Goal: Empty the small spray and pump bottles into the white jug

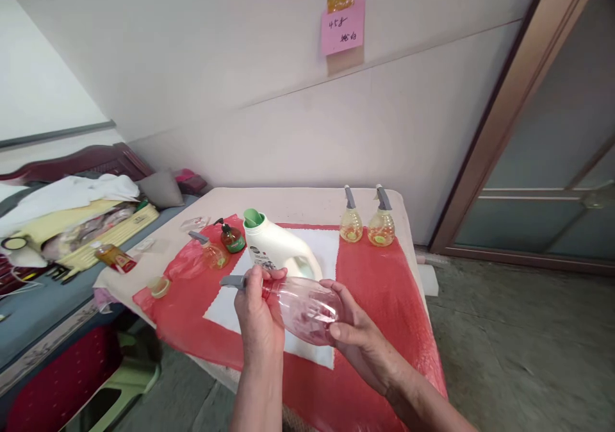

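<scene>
Both my hands hold a clear pink spray bottle (307,307), tipped on its side above the table. My left hand (262,307) is closed round its neck, just below the grey spray head (234,281). Fingers of my right hand (355,329) wrap round the bottle's base. Right behind it stands a large white detergent jug (281,246) with a green spout (253,217), its lower part hidden by the pink bottle. Under these lies a white cloth (321,355) on a red sheet (375,310).
Two yellowish spray bottles (351,222) stand at the back right. A third spray bottle (215,254), a brown pump bottle (232,236) and a small cap (159,286) are on the left. An amber bottle (115,257) lies near the left edge. A pink note (343,27) hangs on the wall.
</scene>
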A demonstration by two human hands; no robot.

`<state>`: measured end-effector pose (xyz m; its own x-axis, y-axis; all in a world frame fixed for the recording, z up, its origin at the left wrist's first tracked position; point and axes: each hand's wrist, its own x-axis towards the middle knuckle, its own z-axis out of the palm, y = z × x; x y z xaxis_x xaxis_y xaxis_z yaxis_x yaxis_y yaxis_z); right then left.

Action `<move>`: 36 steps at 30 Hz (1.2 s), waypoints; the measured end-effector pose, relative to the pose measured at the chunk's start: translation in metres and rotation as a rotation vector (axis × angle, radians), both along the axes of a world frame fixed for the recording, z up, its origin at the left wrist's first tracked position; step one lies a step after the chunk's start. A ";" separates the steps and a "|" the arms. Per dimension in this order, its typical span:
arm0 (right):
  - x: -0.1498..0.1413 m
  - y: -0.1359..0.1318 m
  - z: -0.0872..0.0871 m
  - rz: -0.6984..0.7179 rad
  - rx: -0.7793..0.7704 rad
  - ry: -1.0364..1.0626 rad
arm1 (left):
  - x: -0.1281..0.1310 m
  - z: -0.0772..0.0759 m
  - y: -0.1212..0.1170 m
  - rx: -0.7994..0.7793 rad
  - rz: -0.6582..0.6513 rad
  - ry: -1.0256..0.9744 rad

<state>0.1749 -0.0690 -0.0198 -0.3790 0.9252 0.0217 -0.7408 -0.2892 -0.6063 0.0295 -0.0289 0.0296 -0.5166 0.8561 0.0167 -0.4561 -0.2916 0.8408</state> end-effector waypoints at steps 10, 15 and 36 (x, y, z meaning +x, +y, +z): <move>0.001 0.005 -0.009 -0.106 -0.051 -0.134 | -0.033 0.003 0.008 -0.015 0.228 -0.177; 0.005 0.010 -0.018 -0.092 -0.190 -0.074 | -0.077 0.004 0.014 -0.009 0.356 -0.266; -0.004 0.126 0.114 -0.365 0.346 -0.852 | -0.077 0.004 0.019 -0.031 0.128 -0.488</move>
<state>0.1711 0.0570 0.0945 -0.0862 0.9824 0.1656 -0.0257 0.1640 -0.9861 -0.0475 -0.0098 0.0331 -0.5585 0.7819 -0.2770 -0.7604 -0.3492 0.5476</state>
